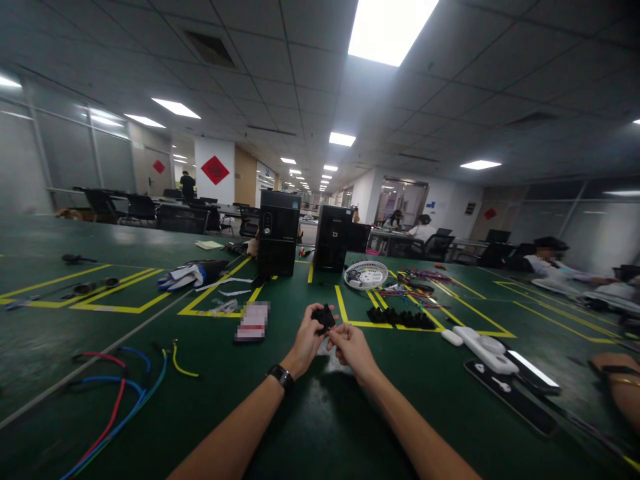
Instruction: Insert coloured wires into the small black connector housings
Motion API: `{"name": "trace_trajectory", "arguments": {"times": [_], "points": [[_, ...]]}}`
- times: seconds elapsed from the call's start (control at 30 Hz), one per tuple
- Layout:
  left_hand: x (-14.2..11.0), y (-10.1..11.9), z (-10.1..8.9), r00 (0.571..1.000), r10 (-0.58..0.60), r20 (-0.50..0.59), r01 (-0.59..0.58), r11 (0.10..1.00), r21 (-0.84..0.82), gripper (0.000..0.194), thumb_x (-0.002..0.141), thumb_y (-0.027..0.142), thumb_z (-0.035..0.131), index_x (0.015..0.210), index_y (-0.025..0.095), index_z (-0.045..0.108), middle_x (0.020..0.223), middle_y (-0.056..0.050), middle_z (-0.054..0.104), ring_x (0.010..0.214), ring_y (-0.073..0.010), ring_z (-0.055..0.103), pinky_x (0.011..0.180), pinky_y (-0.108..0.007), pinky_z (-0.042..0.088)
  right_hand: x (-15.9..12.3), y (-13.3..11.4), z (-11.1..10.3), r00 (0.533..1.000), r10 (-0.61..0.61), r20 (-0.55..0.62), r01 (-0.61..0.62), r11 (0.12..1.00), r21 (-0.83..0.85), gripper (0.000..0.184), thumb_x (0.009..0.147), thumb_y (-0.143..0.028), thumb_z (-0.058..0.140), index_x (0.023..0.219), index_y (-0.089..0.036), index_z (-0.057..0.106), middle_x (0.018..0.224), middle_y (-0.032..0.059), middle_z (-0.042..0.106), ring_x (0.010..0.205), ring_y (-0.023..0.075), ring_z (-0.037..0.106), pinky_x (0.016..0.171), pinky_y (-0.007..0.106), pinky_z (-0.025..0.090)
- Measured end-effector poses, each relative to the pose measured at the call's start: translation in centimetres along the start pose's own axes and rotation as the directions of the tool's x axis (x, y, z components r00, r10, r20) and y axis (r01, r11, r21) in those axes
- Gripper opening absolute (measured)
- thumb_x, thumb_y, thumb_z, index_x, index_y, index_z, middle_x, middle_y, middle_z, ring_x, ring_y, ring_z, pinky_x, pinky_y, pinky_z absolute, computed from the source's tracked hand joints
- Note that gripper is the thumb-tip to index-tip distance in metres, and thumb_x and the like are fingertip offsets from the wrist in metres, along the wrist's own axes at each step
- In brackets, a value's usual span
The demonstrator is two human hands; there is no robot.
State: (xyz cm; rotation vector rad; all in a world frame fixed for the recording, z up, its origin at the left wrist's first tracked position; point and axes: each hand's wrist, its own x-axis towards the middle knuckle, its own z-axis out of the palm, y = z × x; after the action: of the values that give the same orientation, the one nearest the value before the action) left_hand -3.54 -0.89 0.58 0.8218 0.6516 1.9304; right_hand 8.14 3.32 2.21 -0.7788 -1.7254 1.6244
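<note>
left hand [303, 341] grasps black piece [325, 317] over worktop [313, 437]; right hand [354, 349] bunched at piece's lower edge, cannot tell if gripping anything. step looks like close two-handed work; next move likely calls for steady left hold, fine right touch.

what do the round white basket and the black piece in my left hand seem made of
Round white basket: probably plastic, smooth finish, judging by its molded-looking slots. Black piece: perhaps matte plastic, since it looks dull; too small to be sure.
</note>
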Motion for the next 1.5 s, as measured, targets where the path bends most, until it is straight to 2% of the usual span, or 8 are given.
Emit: {"name": "trace_trajectory", "arguments": {"times": [0.13,0.33,0.53,0.77,0.9,1.07,1.33,1.5], "points": [[-0.4,-0.1,0.5,0.998,0.062,0.002,-0.062,0.985,0.159,0.040,0.065,0.008,0.047,0.101,0.025,0.046,0.128,-0.004,0.052,0.110,-0.0218,0.057,0.081,-0.034,0.051,-0.2,0.0,-0.1,1.000,-0.025,-0.002,0.025,1.000,0.010,0.036,0.069,-0.047,0.063,0.079,-0.019,0.043,0.056,-0.0030,0.060,0.034,0.0042,0.034,0.033,0.016,0.020],[-0.7,0.2,0.9,0.997,0.074,-0.027,-0.066,0.973,0.222,0.037,0.066,0.012,0.047,0.101,0.025,0.046,0.128,-0.005,0.052,0.106,-0.0209,0.059,0.080,-0.033,0.051,-0.2,0.3,-0.3,0.999,-0.048,0.025,0.047,0.998,0.033,0.037,0.069,-0.048,0.063,0.079,-0.019,0.043,0.054,-0.0039,0.058,0.032,0.0042,0.033,0.032,0.016,0.020],[-0.5,0.2,1.0,0.996,0.061,-0.058,-0.053,0.990,0.134,0.036,0.066,0.011,0.046,0.100,0.024,0.043,0.121,-0.006,0.055,0.101,-0.0199,0.060,0.081,-0.036,0.050,0.1,0.3,-0.6,0.993,-0.109,-0.034,0.111,0.993,0.046,0.037,0.069,-0.050,0.063,0.076,-0.019,0.044,0.050,-0.0052,0.055,0.030,0.0039,0.031,0.030,0.017,0.020],[-0.9,0.2,1.7,0.998,0.056,0.001,-0.056,0.995,0.085,0.032,0.069,0.014,0.048,0.099,0.024,0.043,0.123,-0.006,0.055,0.102,-0.0215,0.059,0.077,-0.036,0.051,0.3,0.6,-0.8,0.996,-0.065,-0.062,0.067,0.997,0.032,0.034,0.069,-0.046,0.063,0.076,-0.020,0.042,0.048,-0.0064,0.054,0.029,0.0044,0.030,0.031,0.017,0.018],[-1.2,0.6,1.9,0.996,0.083,0.026,-0.087,0.982,0.166,0.019,0.080,0.029,0.052,0.097,0.023,0.046,0.124,-0.007,0.054,0.103,-0.0229,0.058,0.077,-0.035,0.051,0.0,0.4,-0.9,0.999,-0.029,-0.022,0.031,0.998,0.051,0.033,0.069,-0.044,0.063,0.077,-0.020,0.042,0.051,-0.0056,0.056,0.030,0.0045,0.031,0.031,0.017,0.018],[-1.5,0.8,2.2,0.986,0.164,0.014,-0.161,0.943,0.292,0.031,0.086,0.052,0.045,0.098,0.023,0.049,0.120,-0.008,0.056,0.098,-0.0205,0.060,0.085,-0.036,0.048,-0.2,0.2,-0.8,0.999,-0.046,0.001,0.046,0.995,0.086,0.035,0.070,-0.048,0.063,0.075,-0.019,0.044,0.056,-0.0039,0.058,0.033,0.0035,0.032,0.032,0.017,0.020],[-2.5,0.2,3.6,0.931,0.358,0.077,-0.337,0.754,0.564,0.025,0.088,0.044,0.048,0.100,0.023,0.056,0.117,-0.007,0.055,0.118,-0.0206,0.048,0.105,-0.033,0.031,0.0,-0.4,-1.9,0.998,-0.020,-0.056,0.022,0.999,0.030,0.028,0.068,-0.039,0.064,0.071,-0.019,0.046,0.047,-0.0070,0.052,0.030,0.0033,0.030,0.032,0.018,0.017],[-2.5,-0.1,3.3,0.963,0.269,0.035,-0.247,0.818,0.520,0.028,0.090,0.046,0.043,0.099,0.023,0.055,0.117,-0.007,0.055,0.116,-0.0218,0.050,0.097,-0.034,0.040,0.3,0.3,-2.3,0.999,0.012,0.052,-0.015,0.999,0.048,0.022,0.069,-0.035,0.063,0.072,-0.017,0.050,0.047,-0.0076,0.051,0.029,0.0022,0.026,0.033,0.018,0.015]]}}
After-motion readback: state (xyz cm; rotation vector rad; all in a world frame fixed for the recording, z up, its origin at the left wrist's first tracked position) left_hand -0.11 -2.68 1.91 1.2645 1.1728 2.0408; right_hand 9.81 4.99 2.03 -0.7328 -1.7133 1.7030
